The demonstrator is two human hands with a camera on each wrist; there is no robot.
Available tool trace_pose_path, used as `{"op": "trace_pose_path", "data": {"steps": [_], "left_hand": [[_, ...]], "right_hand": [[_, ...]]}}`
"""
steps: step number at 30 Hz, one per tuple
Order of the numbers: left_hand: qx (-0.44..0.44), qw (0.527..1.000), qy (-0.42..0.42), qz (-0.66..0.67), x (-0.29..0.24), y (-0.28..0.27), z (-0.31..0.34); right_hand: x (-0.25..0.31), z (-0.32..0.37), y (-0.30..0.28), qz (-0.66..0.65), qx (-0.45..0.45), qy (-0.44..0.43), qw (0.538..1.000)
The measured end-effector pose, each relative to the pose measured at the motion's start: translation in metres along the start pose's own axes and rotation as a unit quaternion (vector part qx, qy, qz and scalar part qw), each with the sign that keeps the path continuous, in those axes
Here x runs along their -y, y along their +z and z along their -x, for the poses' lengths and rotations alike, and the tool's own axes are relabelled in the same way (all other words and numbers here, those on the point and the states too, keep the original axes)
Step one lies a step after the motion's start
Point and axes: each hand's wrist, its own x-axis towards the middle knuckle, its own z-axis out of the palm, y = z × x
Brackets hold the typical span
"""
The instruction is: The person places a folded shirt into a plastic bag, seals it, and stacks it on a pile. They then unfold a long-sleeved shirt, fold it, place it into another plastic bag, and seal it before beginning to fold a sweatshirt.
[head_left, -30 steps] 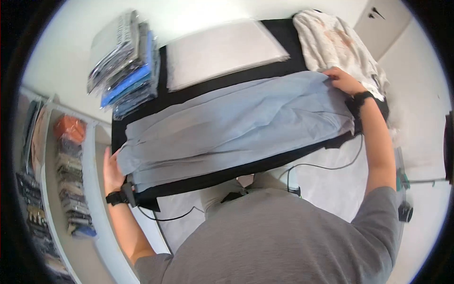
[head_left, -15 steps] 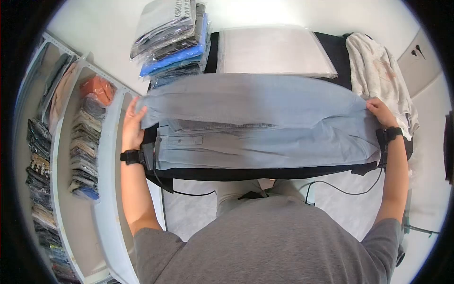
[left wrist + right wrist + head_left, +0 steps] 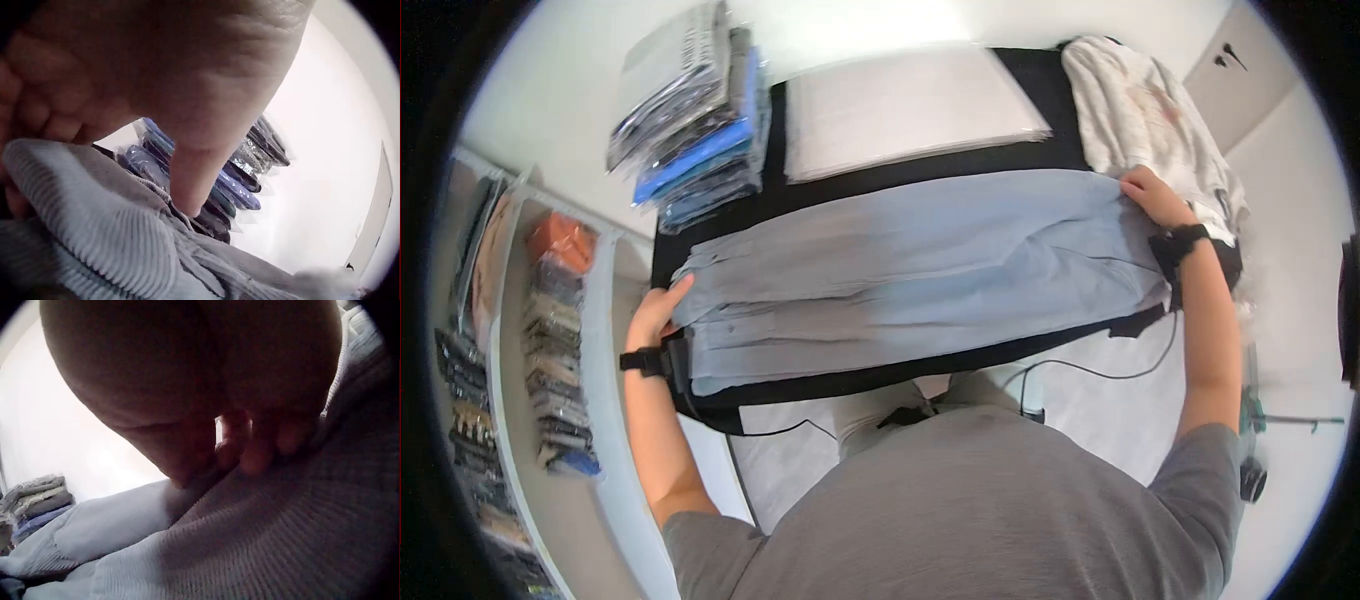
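Observation:
A light blue corduroy garment [image 3: 920, 265] lies folded into a long strip across the black-covered table, its ribbing plain in both wrist views. At its left end is my left hand [image 3: 658, 315]. In the left wrist view the left thumb [image 3: 197, 181] reaches down to the cloth [image 3: 112, 219], and the other fingers curl at the cloth's edge, partly hidden. My right hand [image 3: 1162, 200] pinches the far edge near the right end. The right wrist view shows its shadowed fingertips [image 3: 256, 459] gathered on the ribbed cloth [image 3: 262, 531].
Behind the garment lies a stack of clear plastic bags [image 3: 910, 110]. Bagged folded clothes [image 3: 695, 130] are piled at the back left, and a cream garment [image 3: 1145, 110] is at the back right. Shelves [image 3: 565, 370] of bagged clothes stand left. Cables [image 3: 1100, 375] run from both wrists.
The garment's far layer, lifted and blurred half a second ago, now lies lower and flatter. My left hand has come down with it; the right keeps its grip. The head view has also shifted.

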Motion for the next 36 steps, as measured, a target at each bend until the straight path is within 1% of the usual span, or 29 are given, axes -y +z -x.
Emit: {"op": "trace_pose_path", "data": {"steps": [2, 3, 4, 6, 7, 8, 9, 10, 11, 12, 13, 14, 15, 16, 18, 20, 22, 23, 24, 25, 26, 27, 28, 30, 31, 32, 33, 34, 36], "left_hand": [[0.006, 1.000, 0.003, 0.003, -0.006, 0.005, 0.016], [-0.009, 1.000, -0.005, 0.027, -0.004, 0.008, 0.018], [0.041, 0.997, -0.003, 0.071, -0.003, 0.008, 0.019], [-0.003, 0.996, 0.012, 0.089, -0.013, 0.017, 0.041], [0.043, 0.991, 0.048, 0.117, -0.019, 0.017, 0.052], [0.048, 0.991, 0.051, 0.116, -0.014, 0.021, 0.049], [0.050, 0.977, 0.128, 0.164, -0.005, 0.024, 0.042], [0.050, 0.955, 0.203, 0.212, 0.002, 0.025, 0.038], [0.025, 0.952, 0.218, 0.213, 0.003, 0.023, 0.038], [0.028, 0.952, 0.220, 0.213, 0.004, 0.019, 0.041], [0.005, 0.942, 0.226, 0.246, 0.005, 0.013, 0.047], [-0.018, 0.931, 0.232, 0.280, 0.007, 0.009, 0.050], [-0.009, 0.921, 0.212, 0.326, 0.011, 0.005, 0.048], [-0.007, 0.921, 0.212, 0.327, 0.014, 0.005, 0.046], [-0.054, 0.949, 0.228, 0.212, 0.018, 0.008, 0.038], [-0.046, 0.955, 0.230, 0.183, 0.028, 0.015, 0.024], [-0.072, 0.977, 0.155, 0.125, 0.027, 0.017, 0.019], [-0.083, 0.976, 0.173, 0.106, 0.042, 0.005, 0.005], [-0.082, 0.975, 0.178, 0.107, 0.038, 0.004, 0.010], [-0.175, 0.957, 0.228, 0.042, 0.032, -0.001, 0.017], [-0.265, 0.924, 0.275, -0.023, 0.020, -0.006, 0.028], [-0.230, 0.924, 0.304, -0.016, -0.009, 0.000, 0.058], [-0.194, 0.923, 0.331, -0.008, -0.045, 0.014, 0.097], [-0.116, 0.898, 0.415, -0.086, -0.102, 0.044, 0.150], [-0.088, 0.864, 0.481, -0.119, -0.122, 0.063, 0.164], [-0.060, 0.824, 0.542, -0.150, -0.141, 0.080, 0.176], [-0.032, 0.789, 0.593, -0.156, -0.156, 0.100, 0.181], [-0.004, 0.750, 0.641, -0.161, -0.169, 0.123, 0.180], [0.089, 0.711, 0.679, -0.159, -0.196, 0.166, 0.177]], "right_hand": [[-0.002, 0.002, 0.004, 0.009, -0.018, -0.015, 1.000], [0.000, 0.002, 0.002, 0.021, -0.003, 0.006, 1.000], [0.004, 0.003, 0.002, 0.011, -0.002, 0.023, 1.000], [0.001, 0.003, 0.003, 0.015, 0.000, 0.021, 1.000], [-0.002, 0.002, 0.004, 0.017, -0.002, 0.028, 0.999], [-0.003, 0.001, 0.005, 0.031, -0.002, 0.001, 1.000], [-0.004, 0.000, 0.005, 0.044, -0.001, -0.028, 0.999], [-0.006, -0.002, 0.003, 0.046, -0.001, -0.024, 0.999], [-0.004, -0.003, 0.001, 0.089, 0.013, -0.039, 0.995], [-0.003, -0.004, 0.000, 0.132, 0.027, -0.053, 0.989], [-0.002, -0.006, 0.000, 0.105, 0.023, 0.006, 0.994], [-0.007, -0.007, 0.001, 0.106, 0.022, 0.009, 0.994], [-0.010, -0.007, 0.005, 0.167, 0.011, -0.059, 0.984], [-0.014, -0.006, 0.008, 0.227, 0.000, -0.128, 0.965], [-0.010, -0.006, 0.015, 0.224, 0.002, -0.122, 0.967], [0.003, -0.005, 0.018, 0.220, 0.001, -0.117, 0.969], [0.022, 0.000, 0.011, 0.064, -0.030, 0.055, 0.996], [0.031, 0.004, 0.001, 0.062, -0.035, 0.050, 0.996], [0.039, 0.005, -0.005, 0.064, -0.040, 0.052, 0.996], [0.046, 0.006, -0.010, 0.066, -0.112, 0.032, 0.991], [0.055, 0.008, -0.015, 0.068, -0.183, 0.013, 0.981], [0.070, 0.007, -0.020, 0.030, -0.168, 0.022, 0.985], [0.073, 0.002, -0.017, 0.032, -0.166, 0.028, 0.985], [0.074, -0.012, -0.013, 0.000, -0.083, -0.003, 0.997], [0.075, -0.018, -0.006, 0.001, -0.083, -0.003, 0.997], [0.074, -0.025, 0.003, 0.011, -0.047, 0.012, 0.999], [0.074, -0.031, 0.011, 0.019, -0.010, 0.025, 0.999], [0.075, -0.035, 0.016, 0.020, -0.010, 0.021, 1.000], [0.078, -0.037, 0.023, 0.032, 0.024, 0.050, 0.998]]}}
